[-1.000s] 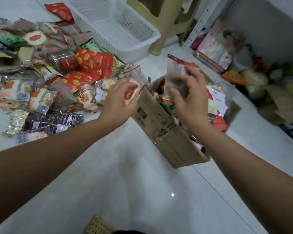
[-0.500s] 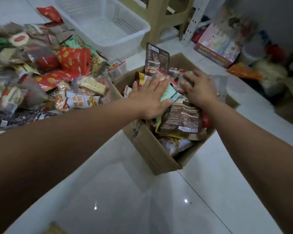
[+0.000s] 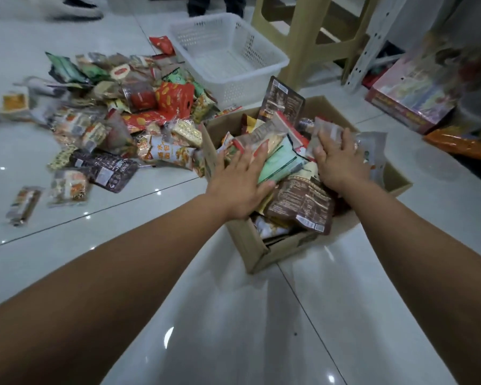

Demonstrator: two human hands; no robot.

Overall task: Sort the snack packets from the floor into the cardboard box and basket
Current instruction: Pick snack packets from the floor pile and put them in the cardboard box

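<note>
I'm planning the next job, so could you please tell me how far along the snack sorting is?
Done: the cardboard box is heaped with packets. In hand: the left hand and right hand press on that heap. Left: a large pile lies on the floor, and the basket looks empty.

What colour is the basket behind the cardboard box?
White, with perforated walls; the head view shows the basket best.

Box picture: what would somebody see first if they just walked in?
The overflowing box in the middle, with the left hand and right hand pressing down on its packets. Left of it, a bright pile of more snacks sprawls across the floor, and beyond the box sits an empty white basket.
</note>
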